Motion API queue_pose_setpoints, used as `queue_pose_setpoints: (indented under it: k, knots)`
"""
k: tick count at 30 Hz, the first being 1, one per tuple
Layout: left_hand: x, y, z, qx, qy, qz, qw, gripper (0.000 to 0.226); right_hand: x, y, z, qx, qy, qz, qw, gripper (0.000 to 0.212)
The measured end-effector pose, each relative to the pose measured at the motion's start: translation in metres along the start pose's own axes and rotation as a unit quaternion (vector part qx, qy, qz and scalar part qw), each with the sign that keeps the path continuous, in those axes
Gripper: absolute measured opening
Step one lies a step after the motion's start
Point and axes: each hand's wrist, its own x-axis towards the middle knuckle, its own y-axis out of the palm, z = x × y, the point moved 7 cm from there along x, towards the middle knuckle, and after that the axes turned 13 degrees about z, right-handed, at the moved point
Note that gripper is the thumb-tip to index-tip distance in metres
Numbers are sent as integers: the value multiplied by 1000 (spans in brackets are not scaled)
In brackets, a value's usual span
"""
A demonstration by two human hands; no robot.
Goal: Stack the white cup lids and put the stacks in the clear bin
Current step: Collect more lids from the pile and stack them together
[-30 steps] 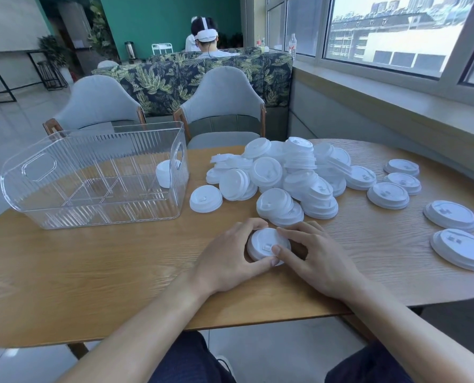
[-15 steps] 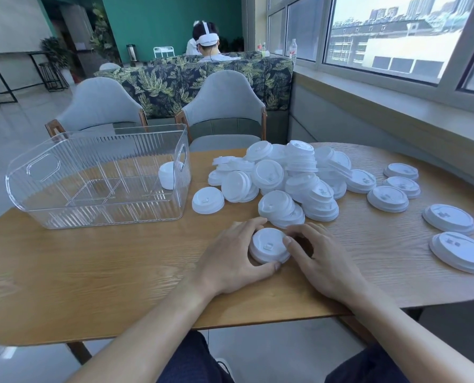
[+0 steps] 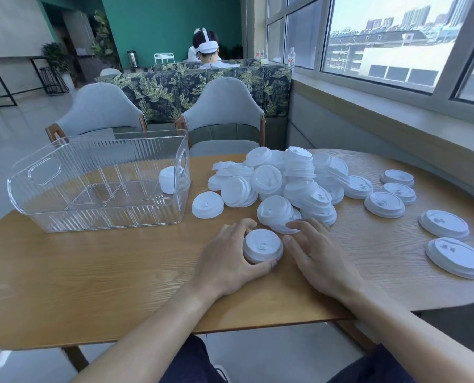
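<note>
One short stack of lids (image 3: 262,245) sits on the table (image 3: 92,272) before you; your left hand (image 3: 231,259) curls round it, steadying it for squaring. Your right hand (image 3: 317,254) lies open beside it, apparently just released. The clear bin (image 3: 64,214) waits near, left, for loading; the loose pile (image 3: 291,183) lies behind.

Matt white plastic lids (image 3: 294,186), ribbed glossy clear bin (image 3: 100,186), grained wooden table (image 3: 92,272)

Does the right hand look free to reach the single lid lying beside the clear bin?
Probably not directly: the left hand and the small stack it grips lie between the right hand and that single lid.
</note>
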Motion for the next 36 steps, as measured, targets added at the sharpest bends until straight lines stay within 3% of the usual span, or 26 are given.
queue_pose_setpoints:
  k: [7,16,21,26,32,36]
  knots:
    - [7,1,9,-20,-19,3,1000,79,40,-19,13,-100,-31,-29,994,42]
    - [11,2,8,-26,-23,20,999,80,77,-8,11,-188,17,30,982,79]
    - [11,2,10,-26,-21,14,999,76,82,-5,11,-204,12,32,978,75]
    - [11,2,10,-29,-20,10,999,77,80,-6,10,-185,8,29,982,70]
    - [13,4,13,-40,-14,11,999,70,63,-10,17,-85,-10,-13,996,61]
    - [13,5,14,-58,-9,6,998,84,47,-3,19,-13,-25,-25,999,57]
